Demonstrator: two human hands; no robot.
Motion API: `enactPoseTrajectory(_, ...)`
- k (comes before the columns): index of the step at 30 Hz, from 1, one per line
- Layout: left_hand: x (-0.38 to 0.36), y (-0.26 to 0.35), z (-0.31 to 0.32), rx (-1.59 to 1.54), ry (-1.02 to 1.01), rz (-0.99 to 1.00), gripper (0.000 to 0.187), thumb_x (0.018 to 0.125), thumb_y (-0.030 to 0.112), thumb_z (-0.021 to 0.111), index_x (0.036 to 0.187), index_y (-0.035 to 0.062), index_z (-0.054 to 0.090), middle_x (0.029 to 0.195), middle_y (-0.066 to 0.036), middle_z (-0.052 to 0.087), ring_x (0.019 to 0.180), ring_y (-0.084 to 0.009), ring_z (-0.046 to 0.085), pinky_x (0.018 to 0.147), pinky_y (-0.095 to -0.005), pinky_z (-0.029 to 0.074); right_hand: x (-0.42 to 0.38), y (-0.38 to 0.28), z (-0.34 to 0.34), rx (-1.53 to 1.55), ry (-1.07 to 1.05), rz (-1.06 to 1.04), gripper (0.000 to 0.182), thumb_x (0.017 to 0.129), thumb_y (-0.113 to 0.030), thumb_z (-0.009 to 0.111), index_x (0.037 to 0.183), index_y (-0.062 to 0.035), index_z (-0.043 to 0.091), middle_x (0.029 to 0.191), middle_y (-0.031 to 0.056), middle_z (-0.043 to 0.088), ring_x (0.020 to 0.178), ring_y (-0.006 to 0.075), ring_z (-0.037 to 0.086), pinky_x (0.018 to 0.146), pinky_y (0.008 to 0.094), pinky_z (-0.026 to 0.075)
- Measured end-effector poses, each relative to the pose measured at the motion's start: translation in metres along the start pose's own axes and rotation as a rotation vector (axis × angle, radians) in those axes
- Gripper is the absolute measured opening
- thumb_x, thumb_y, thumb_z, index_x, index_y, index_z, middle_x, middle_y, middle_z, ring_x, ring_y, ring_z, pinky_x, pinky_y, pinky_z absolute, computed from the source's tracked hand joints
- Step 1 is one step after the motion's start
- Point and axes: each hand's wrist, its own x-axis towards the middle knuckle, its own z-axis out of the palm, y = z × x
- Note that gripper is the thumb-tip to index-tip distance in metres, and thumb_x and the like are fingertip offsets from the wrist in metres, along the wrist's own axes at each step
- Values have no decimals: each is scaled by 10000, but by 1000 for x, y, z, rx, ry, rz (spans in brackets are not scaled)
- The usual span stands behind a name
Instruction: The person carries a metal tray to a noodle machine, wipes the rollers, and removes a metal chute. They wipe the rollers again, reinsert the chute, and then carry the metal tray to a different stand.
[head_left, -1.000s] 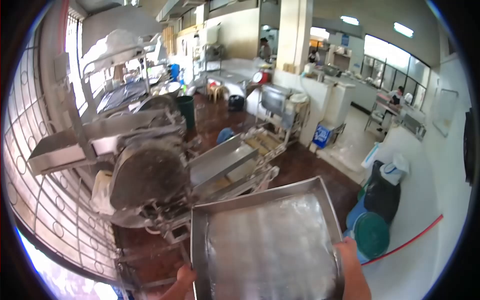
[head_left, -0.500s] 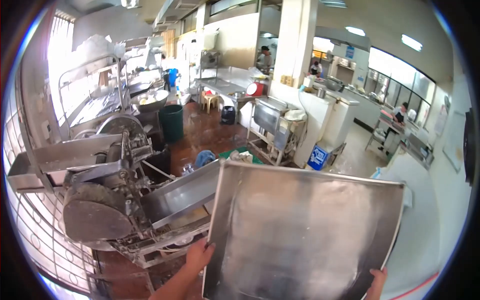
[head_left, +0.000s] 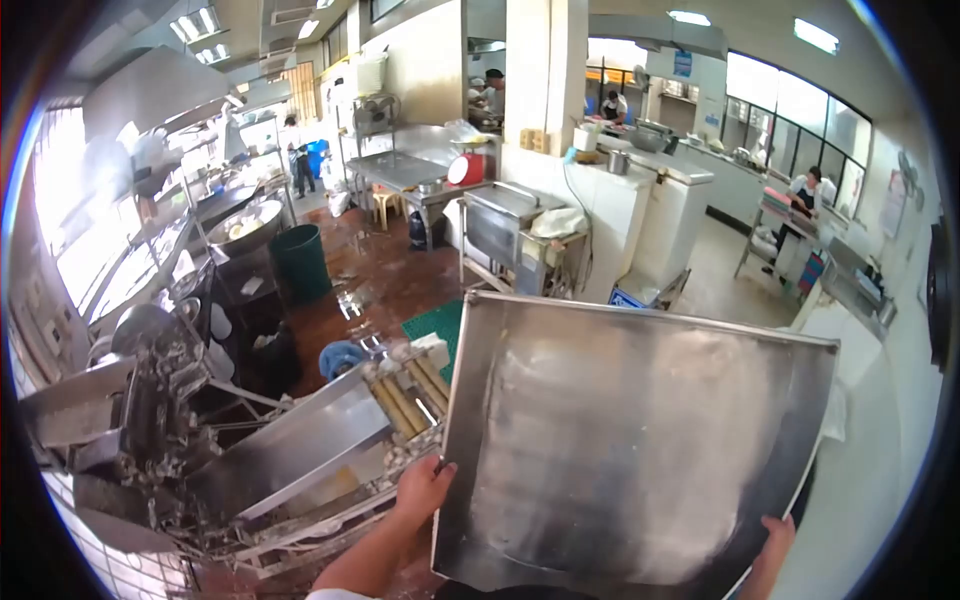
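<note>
A large, shallow metal tray (head_left: pixel 620 440) with raised edges is held up in front of me, tilted so its inside faces me. Its inner surface looks bare and smudged. My left hand (head_left: pixel 424 487) grips the tray's left edge near the lower corner. On the opposite side, my right hand (head_left: pixel 774 540) is closed round the right edge, its fingers partly behind the rim. Left of the tray stands a metal machine (head_left: pixel 150 440) with a sloping chute (head_left: pixel 300 435) and yellowish rollers (head_left: pixel 405 400) at the chute's upper end.
A green bin (head_left: pixel 300 262) stands beyond the machine on the wet red floor. Further off are a steel table (head_left: pixel 400 170), a wheeled steel unit (head_left: pixel 500 230) and a white half-wall (head_left: pixel 620 215). A person (head_left: pixel 803 200) works at the right; other people are farther back.
The view has turned and shifted right, so the machine sits further left and its rollers now show. Both hands still hold the tray, which appears slightly further right in view.
</note>
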Motion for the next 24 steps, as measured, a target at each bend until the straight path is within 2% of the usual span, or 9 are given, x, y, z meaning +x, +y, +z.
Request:
enactPoseTrajectory(2, 24, 13, 12, -35, 81, -10, 359, 853, 381, 586, 764, 34, 560, 701, -199, 593, 745, -402, 595, 643, -485, 448, 47, -26, 40, 177, -184, 34, 389, 641, 5, 574, 1027, 7, 622, 910, 43, 645, 817, 165, 597, 779, 279, 446)
enactPoseTrajectory(6, 75, 44, 28, -119, 90, -180, 350, 864, 389, 573, 803, 44, 584, 710, -185, 609, 728, -386, 605, 640, -481, 447, 124, -69, 128, 151, -171, -57, 358, 641, 0, 575, 997, 6, 617, 894, 31, 631, 802, 158, 578, 763, 281, 435)
enactPoseTrajectory(9, 128, 45, 58, -125, 156, -210, 345, 866, 394, 571, 831, 52, 597, 721, -184, 616, 730, -385, 608, 634, -473, 446, 184, -56, 179, 142, -247, -83, 358, 636, -19, 591, 993, 5, 606, 901, 30, 616, 818, 163, 563, 771, 288, 427)
enactPoseTrajectory(13, 221, 68, 75, -186, 161, -139, 352, 868, 388, 581, 821, 40, 588, 717, -190, 609, 741, -388, 605, 636, -463, 443, 272, -28, 229, 21, -180, -105, 378, 631, -58, 607, 1004, 1, 603, 917, 37, 612, 851, 172, 555, 791, 287, 418)
enactPoseTrajectory(17, 304, 80, 99, -183, 181, -118, 387, 860, 399, 594, 748, 31, 550, 696, -205, 582, 720, -403, 586, 625, -466, 433, 292, -64, 295, 145, -238, -26, 391, 616, -90, 621, 998, -15, 586, 924, 39, 577, 874, 198, 522, 838, 312, 395)
enactPoseTrajectory(18, 323, 86, 102, -195, 187, -101, 394, 862, 400, 589, 735, 31, 537, 691, -206, 578, 722, -407, 582, 624, -471, 430, 315, -52, 304, -32, -160, -66, 403, 611, -104, 627, 999, -7, 583, 923, 47, 570, 873, 204, 519, 822, 318, 402)
enactPoseTrajectory(19, 339, 87, 102, -192, 206, -103, 394, 862, 400, 589, 735, 31, 537, 691, -206, 578, 722, -407, 582, 624, -471, 430, 331, -38, 320, -20, -173, -72, 403, 611, -104, 627, 999, -7, 583, 923, 47, 570, 873, 204, 519, 822, 318, 402)
enactPoseTrajectory(21, 386, 102, 119, -147, 188, -140, 403, 862, 404, 588, 728, 28, 529, 690, -203, 579, 723, -406, 583, 624, -471, 430, 372, -36, 379, 272, -222, -69, 364, 615, -113, 631, 959, -10, 576, 891, 48, 555, 850, 202, 513, 800, 328, 406)
enactPoseTrajectory(24, 431, 109, 139, -123, 263, -186, 407, 864, 409, 585, 730, 29, 528, 692, -202, 582, 726, -411, 582, 628, -476, 431, 429, -22, 437, 226, -287, -36, 379, 627, -111, 631, 984, -3, 568, 902, 54, 562, 866, 207, 525, 812, 330, 415)
